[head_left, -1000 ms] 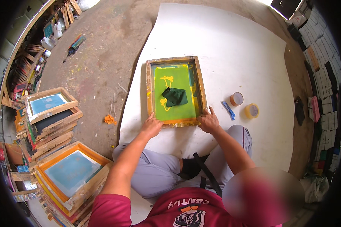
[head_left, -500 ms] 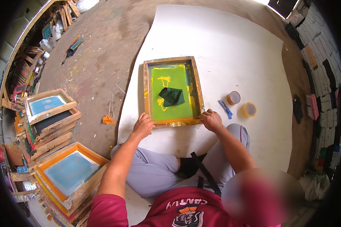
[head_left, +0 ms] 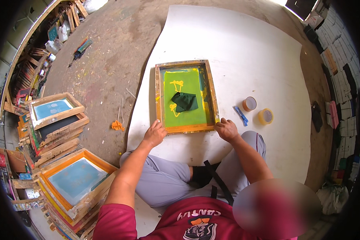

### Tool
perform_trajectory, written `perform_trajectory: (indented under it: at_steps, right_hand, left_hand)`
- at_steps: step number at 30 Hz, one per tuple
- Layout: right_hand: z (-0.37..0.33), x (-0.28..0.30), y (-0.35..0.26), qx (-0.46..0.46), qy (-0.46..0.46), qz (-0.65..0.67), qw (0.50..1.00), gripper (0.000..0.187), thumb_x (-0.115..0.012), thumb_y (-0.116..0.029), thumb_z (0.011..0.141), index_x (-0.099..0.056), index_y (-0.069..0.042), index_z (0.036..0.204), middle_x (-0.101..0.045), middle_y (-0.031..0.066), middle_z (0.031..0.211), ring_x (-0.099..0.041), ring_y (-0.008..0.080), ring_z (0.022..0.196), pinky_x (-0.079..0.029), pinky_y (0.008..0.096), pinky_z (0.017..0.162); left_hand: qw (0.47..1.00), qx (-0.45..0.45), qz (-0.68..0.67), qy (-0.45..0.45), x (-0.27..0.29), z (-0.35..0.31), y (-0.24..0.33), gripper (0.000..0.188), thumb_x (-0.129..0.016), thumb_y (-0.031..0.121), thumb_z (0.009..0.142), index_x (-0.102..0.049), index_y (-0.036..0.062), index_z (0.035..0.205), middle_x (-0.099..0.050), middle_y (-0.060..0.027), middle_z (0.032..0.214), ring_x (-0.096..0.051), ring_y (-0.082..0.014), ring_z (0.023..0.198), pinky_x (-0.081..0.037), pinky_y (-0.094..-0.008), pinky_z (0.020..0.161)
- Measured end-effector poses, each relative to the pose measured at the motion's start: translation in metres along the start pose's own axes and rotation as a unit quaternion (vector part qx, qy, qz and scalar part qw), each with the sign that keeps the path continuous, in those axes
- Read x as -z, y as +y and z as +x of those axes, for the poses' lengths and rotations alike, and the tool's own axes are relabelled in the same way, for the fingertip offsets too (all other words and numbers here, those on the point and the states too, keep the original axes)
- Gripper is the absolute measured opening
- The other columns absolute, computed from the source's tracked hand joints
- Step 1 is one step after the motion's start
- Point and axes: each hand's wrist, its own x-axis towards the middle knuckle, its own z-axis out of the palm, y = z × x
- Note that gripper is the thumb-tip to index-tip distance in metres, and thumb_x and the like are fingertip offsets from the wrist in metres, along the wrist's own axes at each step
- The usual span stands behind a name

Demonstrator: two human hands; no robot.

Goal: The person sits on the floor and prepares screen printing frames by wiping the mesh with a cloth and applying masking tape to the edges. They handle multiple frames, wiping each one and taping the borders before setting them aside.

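Note:
A wooden screen-printing frame [head_left: 158,96] is in front of me over a white sheet, its green mesh [head_left: 188,82] marked with yellow lines. On the mesh lies a crumpled dark green cloth [head_left: 185,102]. My left hand [head_left: 155,132] grips the frame's near left corner, fingers closed on the wood. At the near right corner my right hand [head_left: 227,130] is likewise closed on the rim. Right of the frame lie a blue utility knife [head_left: 241,116] and two rolls of tape, one brownish roll [head_left: 249,104] and one yellowish roll [head_left: 265,116].
The white sheet [head_left: 228,40] spreads over the concrete floor [head_left: 112,48]. Stacked wooden screen frames [head_left: 74,208] stand close by my left arm, with another stack [head_left: 60,110] beyond. An orange scrap [head_left: 117,125] lies on the floor. Shelving with frames and bottles [head_left: 63,33] lines the far left.
The whole view has shifted slightly to the right. Both hands stay closed on the frame's near corners, and the cloth keeps its place on the mesh.

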Motion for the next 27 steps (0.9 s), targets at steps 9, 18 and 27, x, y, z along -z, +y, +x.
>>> perform_trajectory:
  at_steps: [9,18,27]
  right_hand:
    - [-0.01,-0.009,-0.004,0.037,-0.025,-0.067,0.997,0.007,-0.066,-0.017,0.083,-0.07,-0.019,0.088,-0.066,-0.0073,0.089,-0.061,0.0172,0.094,-0.053,0.0364,0.072]
    - [-0.021,0.002,-0.018,-0.009,-0.121,-0.094,0.988,0.015,-0.063,-0.015,0.09,-0.071,-0.014,0.103,-0.064,-0.003,0.11,-0.059,0.0197,0.11,-0.051,0.0384,0.078]
    - [-0.017,0.024,-0.03,-0.081,-0.241,-0.07,0.964,0.039,-0.059,-0.016,0.094,-0.07,-0.013,0.131,-0.066,-0.0016,0.122,-0.059,0.0222,0.115,-0.052,0.0426,0.086]
  left_hand:
    - [0.991,-0.025,0.127,-0.035,0.0,-0.009,0.023,0.029,-0.065,0.024,0.089,-0.077,-0.0002,0.1,-0.075,-0.016,0.101,-0.063,-0.0354,0.12,-0.033,-0.0608,0.123]
    - [0.972,0.104,0.158,-0.14,0.006,-0.009,0.072,0.061,-0.063,0.041,0.098,-0.065,-0.0039,0.139,-0.068,-0.0182,0.133,-0.055,-0.038,0.132,-0.014,-0.0668,0.127]
    - [0.965,0.124,0.168,-0.158,-0.007,-0.028,0.074,0.066,-0.067,0.041,0.097,-0.058,-0.0015,0.147,-0.054,-0.014,0.15,-0.047,-0.0339,0.138,-0.021,-0.0622,0.127]
